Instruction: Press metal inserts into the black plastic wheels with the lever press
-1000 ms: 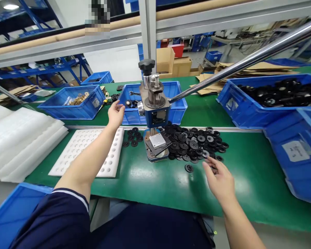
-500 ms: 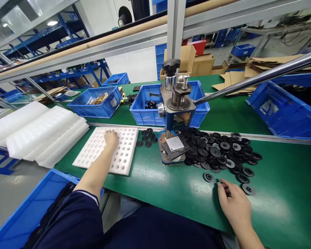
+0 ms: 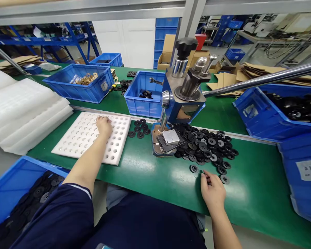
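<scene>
A flat white foam tray (image 3: 119,152) lies on the green desk (image 3: 158,180), pierced with rows of round holes; many toward its left contain small shiny pieces (image 3: 71,150), while those along its right edge look darker. Round black discs (image 3: 203,146) lie in an overlapping heap, one single disc (image 3: 194,168) flat just in front.

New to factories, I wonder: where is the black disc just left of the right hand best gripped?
Probably by opposite rim edges of the disc, from above and the near side: it lies flat, with the pile behind it and green tabletop in front.
</scene>
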